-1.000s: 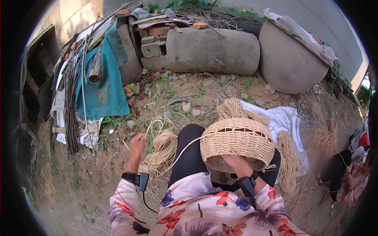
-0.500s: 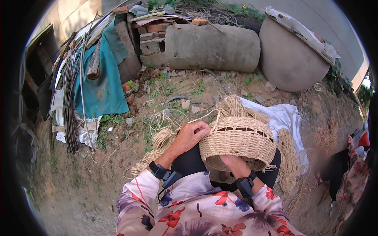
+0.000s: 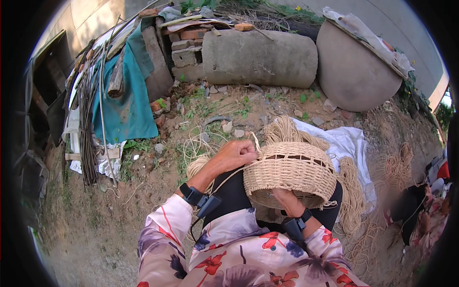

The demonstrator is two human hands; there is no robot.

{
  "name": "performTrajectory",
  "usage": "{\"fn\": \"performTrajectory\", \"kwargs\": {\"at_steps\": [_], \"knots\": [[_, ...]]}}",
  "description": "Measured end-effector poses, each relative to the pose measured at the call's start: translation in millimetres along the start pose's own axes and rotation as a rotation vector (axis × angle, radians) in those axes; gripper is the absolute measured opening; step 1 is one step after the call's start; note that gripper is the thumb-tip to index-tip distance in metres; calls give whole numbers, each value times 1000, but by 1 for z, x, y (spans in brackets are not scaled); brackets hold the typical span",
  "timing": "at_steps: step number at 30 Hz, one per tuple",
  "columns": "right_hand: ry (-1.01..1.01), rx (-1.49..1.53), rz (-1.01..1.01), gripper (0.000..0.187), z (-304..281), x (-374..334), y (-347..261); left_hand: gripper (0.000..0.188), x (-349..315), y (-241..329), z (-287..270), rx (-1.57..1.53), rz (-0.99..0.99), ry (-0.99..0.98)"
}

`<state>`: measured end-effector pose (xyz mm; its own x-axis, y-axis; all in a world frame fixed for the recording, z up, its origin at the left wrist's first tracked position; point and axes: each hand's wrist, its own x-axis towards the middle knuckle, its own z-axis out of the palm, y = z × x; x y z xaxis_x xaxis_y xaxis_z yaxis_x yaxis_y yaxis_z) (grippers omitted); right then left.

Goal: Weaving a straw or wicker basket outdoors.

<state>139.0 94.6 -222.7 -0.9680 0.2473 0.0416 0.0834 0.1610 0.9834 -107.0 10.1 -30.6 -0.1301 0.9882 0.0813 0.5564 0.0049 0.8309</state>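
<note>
A woven basket of pale twisted cord lies tipped across my knees, its opening toward me. A slit-like row of gaps runs round the far part of its wall. My left hand is closed in a pinch at the basket's left edge, gripping a strand of cord that trails back toward my wrist. A small loop of cord stands up beyond the fingertips. My right hand reaches into the basket's opening; its fingers are hidden inside.
Cord hanks lie right of the basket and beyond it, partly on a white sheet. Loose cord lies to the left. Farther off are a concrete cylinder and teal cloth. Another person sits at the right edge.
My left hand has shifted slightly up and right, closer against the basket. The cord stretched beyond it now forms an upright loop, and a strand trails below the hand. My right hand stays inside.
</note>
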Motion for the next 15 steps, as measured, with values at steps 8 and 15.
{"fn": "performTrajectory", "kwargs": {"at_steps": [8,15], "knots": [[-57,270,-205,50,-55,-12,88,10,-52,-10,16,-69,-136,77],[134,-334,60,47,-28,-9,59,12,-49,-7,37,-197,-48,303]]}}
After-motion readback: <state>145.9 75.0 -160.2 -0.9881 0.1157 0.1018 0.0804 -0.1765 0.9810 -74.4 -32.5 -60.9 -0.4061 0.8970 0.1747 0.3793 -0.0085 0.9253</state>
